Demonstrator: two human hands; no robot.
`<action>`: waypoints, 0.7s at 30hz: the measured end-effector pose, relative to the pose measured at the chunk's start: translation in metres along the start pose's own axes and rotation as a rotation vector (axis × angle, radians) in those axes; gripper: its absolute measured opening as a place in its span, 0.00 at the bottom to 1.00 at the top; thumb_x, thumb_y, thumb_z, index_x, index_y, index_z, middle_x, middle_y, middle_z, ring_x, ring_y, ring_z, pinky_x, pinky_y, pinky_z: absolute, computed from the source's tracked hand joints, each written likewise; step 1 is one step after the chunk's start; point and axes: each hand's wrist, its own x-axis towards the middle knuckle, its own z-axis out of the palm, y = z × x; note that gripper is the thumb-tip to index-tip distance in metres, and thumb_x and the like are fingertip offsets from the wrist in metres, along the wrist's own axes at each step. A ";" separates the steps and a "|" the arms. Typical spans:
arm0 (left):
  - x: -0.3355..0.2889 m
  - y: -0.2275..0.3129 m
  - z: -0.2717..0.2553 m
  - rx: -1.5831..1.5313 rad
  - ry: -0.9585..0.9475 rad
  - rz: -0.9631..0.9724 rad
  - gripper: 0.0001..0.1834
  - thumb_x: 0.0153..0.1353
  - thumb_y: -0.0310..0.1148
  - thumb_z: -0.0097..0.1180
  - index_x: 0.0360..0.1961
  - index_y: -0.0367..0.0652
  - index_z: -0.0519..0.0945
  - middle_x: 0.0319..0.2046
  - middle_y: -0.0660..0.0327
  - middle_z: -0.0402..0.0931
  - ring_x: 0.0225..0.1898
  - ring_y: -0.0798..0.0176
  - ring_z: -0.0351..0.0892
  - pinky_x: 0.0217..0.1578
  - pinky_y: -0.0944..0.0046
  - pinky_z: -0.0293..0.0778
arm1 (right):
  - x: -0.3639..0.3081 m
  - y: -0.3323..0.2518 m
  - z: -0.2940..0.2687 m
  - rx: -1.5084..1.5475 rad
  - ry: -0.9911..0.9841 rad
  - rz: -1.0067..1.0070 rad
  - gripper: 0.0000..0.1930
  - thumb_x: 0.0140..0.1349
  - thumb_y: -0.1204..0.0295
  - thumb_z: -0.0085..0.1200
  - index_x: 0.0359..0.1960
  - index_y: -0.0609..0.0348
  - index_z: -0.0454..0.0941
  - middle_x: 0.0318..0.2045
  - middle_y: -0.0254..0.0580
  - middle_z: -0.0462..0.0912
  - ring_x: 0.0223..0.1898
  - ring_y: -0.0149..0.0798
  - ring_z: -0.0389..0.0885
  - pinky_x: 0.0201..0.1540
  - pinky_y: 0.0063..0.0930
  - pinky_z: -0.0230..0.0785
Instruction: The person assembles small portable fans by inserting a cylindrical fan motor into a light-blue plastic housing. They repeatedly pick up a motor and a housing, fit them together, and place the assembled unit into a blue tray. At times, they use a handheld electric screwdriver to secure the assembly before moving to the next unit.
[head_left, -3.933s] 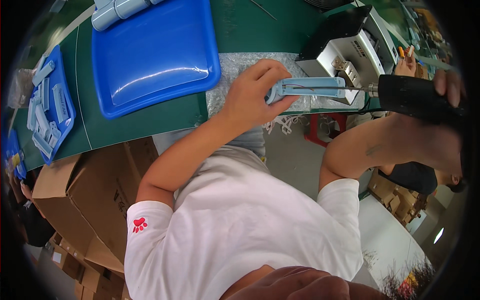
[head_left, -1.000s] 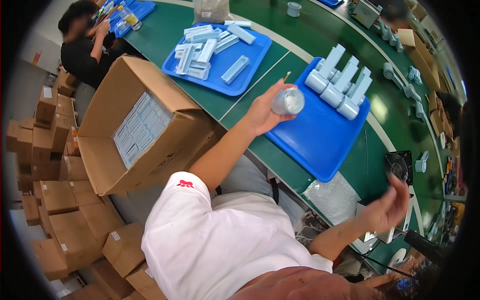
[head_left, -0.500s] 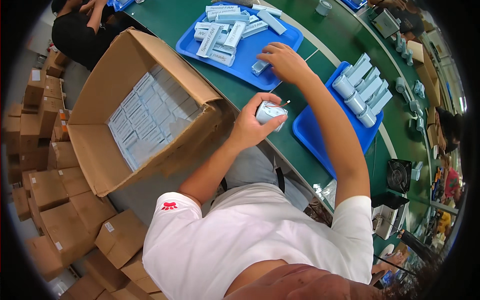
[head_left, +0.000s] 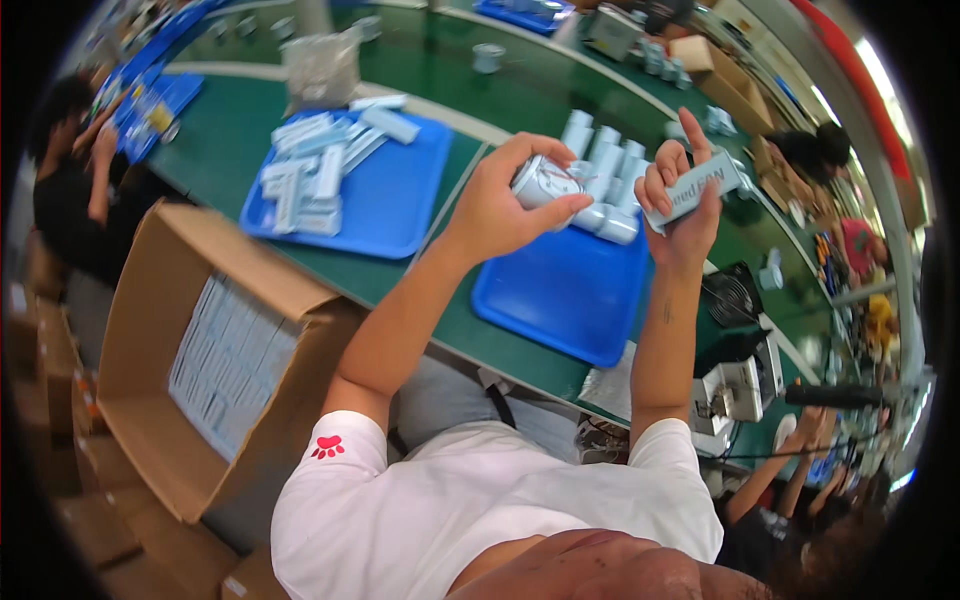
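My left hand [head_left: 490, 205] is closed around a pale-blue, cup-shaped plastic housing [head_left: 538, 182], its open end with a thin red wire showing. To its right, my raised right hand [head_left: 683, 225] grips a long pale-blue plastic handle piece [head_left: 692, 192] with grey print, one finger pointing up. Both hands are over the right blue tray [head_left: 560, 300]. At that tray's far side lie several assembled units [head_left: 606, 185], each a round body with a handle. More loose handle pieces [head_left: 310, 175] are heaped on the left blue tray [head_left: 400, 215].
An open cardboard carton [head_left: 270, 260] packed with small boxes stands at the bench's left edge. Behind the left tray is a clear plastic bag [head_left: 322, 70]. A black fan [head_left: 732, 295] and a white device [head_left: 740, 395] stand on the right. Another person [head_left: 75, 190] sits far left.
My right hand has left the left tray with a handle piece and moved right. My left hand has carried the housing up over the right tray. The view has turned rightward.
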 end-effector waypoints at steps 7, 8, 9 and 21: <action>0.067 0.027 0.078 -0.011 -0.163 0.099 0.22 0.53 0.28 0.72 0.50 0.40 0.80 0.43 0.61 0.81 0.46 0.66 0.80 0.48 0.66 0.76 | -0.029 -0.055 -0.028 0.511 -0.022 -0.263 0.28 0.78 0.52 0.35 0.72 0.55 0.60 0.44 0.37 0.68 0.49 0.37 0.66 0.61 0.46 0.60; 0.067 0.030 0.084 -0.028 -0.160 0.097 0.22 0.53 0.28 0.73 0.49 0.40 0.80 0.43 0.61 0.81 0.45 0.67 0.81 0.47 0.66 0.77 | -0.032 -0.060 -0.024 0.618 0.032 -0.270 0.27 0.78 0.53 0.38 0.71 0.55 0.62 0.46 0.37 0.69 0.50 0.37 0.69 0.64 0.48 0.60; 0.066 0.034 0.088 -0.042 -0.152 0.095 0.22 0.52 0.29 0.74 0.48 0.40 0.80 0.42 0.60 0.81 0.44 0.67 0.81 0.46 0.66 0.77 | -0.034 -0.064 -0.029 0.777 0.026 -0.235 0.26 0.78 0.54 0.39 0.70 0.56 0.62 0.46 0.36 0.69 0.49 0.35 0.71 0.64 0.47 0.61; 0.060 0.058 0.104 0.032 -0.125 0.232 0.25 0.47 0.25 0.73 0.47 0.36 0.79 0.43 0.57 0.78 0.44 0.63 0.81 0.46 0.66 0.76 | -0.033 -0.070 -0.056 0.832 -0.085 -0.077 0.37 0.76 0.53 0.36 0.78 0.60 0.42 0.40 0.36 0.66 0.32 0.29 0.67 0.39 0.31 0.63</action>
